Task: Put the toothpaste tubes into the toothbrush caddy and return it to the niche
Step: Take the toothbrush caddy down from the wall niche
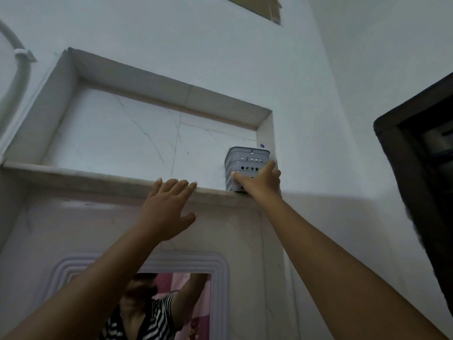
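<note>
A grey perforated toothbrush caddy (245, 163) stands upright at the right end of the wall niche (152, 133), on its marble ledge (98, 176). My right hand (263, 182) wraps around the caddy's lower front, thumb on its left side and fingers on its right. A small purple tip (262, 145) pokes above the caddy's rim; the rest of what is inside is hidden. My left hand (166, 207) is raised with fingers spread, fingertips at the ledge's front edge, holding nothing.
A mirror with a pale ridged frame (220, 278) hangs below the niche and reflects a person in a striped top. A white pipe (17, 77) runs down the wall at left. A dark door frame (416, 148) stands at right.
</note>
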`<state>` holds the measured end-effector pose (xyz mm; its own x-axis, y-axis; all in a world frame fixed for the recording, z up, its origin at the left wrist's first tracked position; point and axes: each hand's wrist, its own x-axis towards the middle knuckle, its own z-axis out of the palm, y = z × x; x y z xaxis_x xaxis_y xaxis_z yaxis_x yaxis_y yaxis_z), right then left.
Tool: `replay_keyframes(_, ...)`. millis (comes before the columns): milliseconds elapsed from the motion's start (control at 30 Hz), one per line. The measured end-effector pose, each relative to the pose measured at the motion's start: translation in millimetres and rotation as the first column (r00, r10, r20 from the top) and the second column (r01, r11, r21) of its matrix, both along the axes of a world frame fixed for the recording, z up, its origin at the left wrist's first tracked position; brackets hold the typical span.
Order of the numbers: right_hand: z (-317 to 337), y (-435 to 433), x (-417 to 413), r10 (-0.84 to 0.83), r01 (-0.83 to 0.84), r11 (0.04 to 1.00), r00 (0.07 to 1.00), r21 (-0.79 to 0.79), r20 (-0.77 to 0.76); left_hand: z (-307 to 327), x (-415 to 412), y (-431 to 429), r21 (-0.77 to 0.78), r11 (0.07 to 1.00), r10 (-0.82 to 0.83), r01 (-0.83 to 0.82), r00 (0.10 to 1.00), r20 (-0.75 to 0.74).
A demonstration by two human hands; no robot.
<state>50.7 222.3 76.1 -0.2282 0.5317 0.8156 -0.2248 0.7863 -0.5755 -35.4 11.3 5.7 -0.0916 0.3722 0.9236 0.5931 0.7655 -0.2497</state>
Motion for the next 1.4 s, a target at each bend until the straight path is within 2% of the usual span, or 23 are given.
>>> replay_keyframes(67,9,-6,-3,-0.016,0.016,0.999,1.0,0.042,0.006,0,2,-1,-0.008,1.0,-0.002,0.002,1.0,0.021)
replay_keyframes(167,26,-14,-2,-0.083,0.073,0.993,0.991,0.091,0.107,2,6,-1,-0.01,1.0,-0.009,0.01,0.999,0.044)
replay_keyframes(300,38,-16,2,-0.123,0.108,0.99,0.974,0.091,0.188,5,12,-3,-0.028,1.0,0.0,0.002,0.995,0.097)
replay_keyframes(433,38,-11,11,-0.08,0.075,0.995,0.994,0.068,0.077,6,20,-7,-0.062,0.998,0.027,-0.018,0.989,0.148)
replay_keyframes(667,27,-8,21,-0.1,0.091,0.99,0.992,0.11,0.077,12,41,-7,-0.128,0.987,0.122,-0.097,0.971,0.204)
replay_keyframes(800,16,-16,26,-0.069,0.071,0.997,0.995,0.034,-0.068,13,49,-14,-0.147,0.986,0.111,-0.073,0.958,0.266)
replay_keyframes(900,7,-18,37,-0.007,0.013,0.999,0.986,0.036,-0.168,15,58,-18,-0.179,0.981,0.134,-0.078,0.937,0.324)
replay_keyframes(967,0,-21,53,0.052,-0.04,0.996,0.983,0.076,-0.176,12,66,-20,-0.162,0.986,0.09,-0.032,0.927,0.364)
replay_keyframes(1000,-5,-24,62,0.09,-0.074,0.992,0.982,0.103,-0.168,8,73,-20,-0.113,0.991,-0.016,0.07,0.908,0.419)
replay_keyframes(1033,-10,-27,72,0.135,-0.115,0.985,0.978,0.127,-0.159,2,79,-20,-0.034,0.973,-0.18,0.226,0.848,0.498)
replay_keyframes(1067,-18,-31,82,0.183,-0.161,0.976,0.972,0.15,-0.148,-6,88,-19,0.071,0.909,-0.378,0.411,0.738,0.559)
replay_keyframes(1100,-29,-34,91,0.231,-0.205,0.963,0.963,0.176,-0.142,-16,97,-18,0.163,0.807,-0.542,0.567,0.603,0.586)
replay_keyframes(1167,-58,-41,103,0.316,-0.284,0.932,0.941,0.225,-0.122,-39,112,-15,0.325,0.61,-0.738,0.723,0.368,0.566)
replay_keyframes(1200,-78,-43,105,0.348,-0.315,0.915,0.932,0.252,-0.1,-53,115,-14,0.402,0.542,-0.793,0.738,0.291,0.535)
replay_keyframes(1300,-151,-46,97,0.455,-0.426,0.855,0.89,0.296,-0.032,-102,106,-4,0.615,0.423,-0.878,0.666,0.134,0.459)
replay_keyframes(1400,-244,-47,85,0.594,-0.57,0.794,0.802,0.214,-0.069,-173,99,3,0.755,0.342,-0.908,0.56,-0.009,0.418)
